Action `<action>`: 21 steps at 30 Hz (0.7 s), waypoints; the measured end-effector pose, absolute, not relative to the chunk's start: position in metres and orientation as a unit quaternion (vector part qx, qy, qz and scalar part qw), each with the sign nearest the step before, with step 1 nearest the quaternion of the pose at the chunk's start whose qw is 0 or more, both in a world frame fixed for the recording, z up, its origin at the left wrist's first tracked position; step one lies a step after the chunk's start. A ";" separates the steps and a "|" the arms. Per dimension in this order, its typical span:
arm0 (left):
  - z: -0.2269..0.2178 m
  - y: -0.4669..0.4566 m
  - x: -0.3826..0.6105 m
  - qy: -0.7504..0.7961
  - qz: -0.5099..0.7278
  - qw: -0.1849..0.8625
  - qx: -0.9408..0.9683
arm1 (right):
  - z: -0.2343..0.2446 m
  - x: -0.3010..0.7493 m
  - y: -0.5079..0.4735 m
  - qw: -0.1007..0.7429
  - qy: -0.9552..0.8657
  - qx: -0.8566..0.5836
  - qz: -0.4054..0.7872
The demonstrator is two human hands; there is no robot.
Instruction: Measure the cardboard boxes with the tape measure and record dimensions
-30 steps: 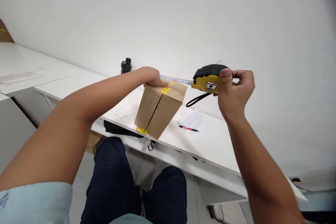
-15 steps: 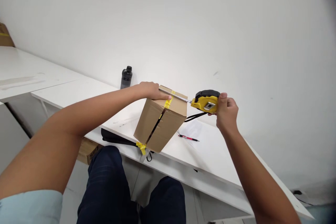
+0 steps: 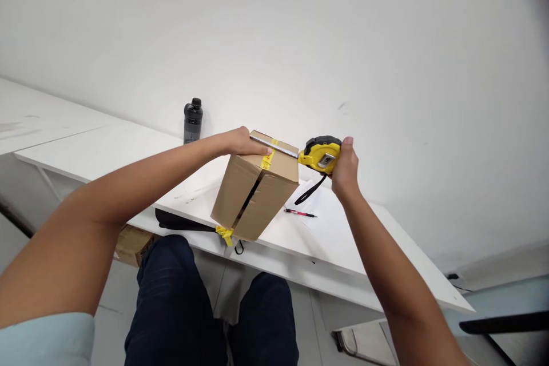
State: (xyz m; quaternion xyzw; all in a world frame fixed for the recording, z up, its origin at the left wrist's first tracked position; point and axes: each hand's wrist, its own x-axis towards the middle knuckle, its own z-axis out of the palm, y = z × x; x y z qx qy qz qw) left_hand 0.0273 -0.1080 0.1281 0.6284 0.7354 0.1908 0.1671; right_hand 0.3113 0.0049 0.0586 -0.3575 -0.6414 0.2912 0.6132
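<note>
A cardboard box (image 3: 255, 200) with yellow tape stands on the white desk near its front edge. My left hand (image 3: 246, 142) is closed over the box's upper left side, thumb lying on the top by the tape; its other fingers are mostly hidden. Across the box's top runs a metal measuring blade (image 3: 274, 144), its left end beside my left hand. The blade comes from a yellow and black tape measure (image 3: 317, 154), which my right hand (image 3: 345, 168) grips from the right. The case's mouth is at the box's right edge, and a black wrist strap (image 3: 311, 190) dangles below.
A dark water bottle (image 3: 193, 120) stands behind by the wall. Right of the box, a red and black pen (image 3: 300, 213) lies beside white paper (image 3: 330, 229). Under the desktop are a black object (image 3: 182, 222) and another cardboard box (image 3: 132, 244). My knees are below the desk edge.
The tape measure has come left against the box's right edge, closing the short gap of exposed blade. Its strap now hangs down. My left hand stays on the box; the whole view has shifted slightly.
</note>
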 end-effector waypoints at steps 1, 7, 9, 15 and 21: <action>0.129 -0.110 0.027 0.733 0.188 0.173 0.630 | 0.059 0.311 0.005 0.613 -0.641 -0.362 0.287; 0.125 -0.106 0.023 0.725 0.210 0.200 0.625 | 0.060 0.311 -0.007 0.605 -0.620 -0.406 0.292; 0.120 -0.102 0.019 0.714 0.241 0.207 0.624 | 0.058 0.315 -0.010 0.595 -0.630 -0.409 0.286; 0.114 -0.100 0.005 0.671 0.324 0.245 0.620 | 0.057 0.323 -0.023 0.567 -0.682 -0.434 0.155; 0.111 -0.121 -0.021 0.645 0.317 0.343 0.605 | 0.090 0.321 -0.055 0.648 -0.637 -0.411 0.070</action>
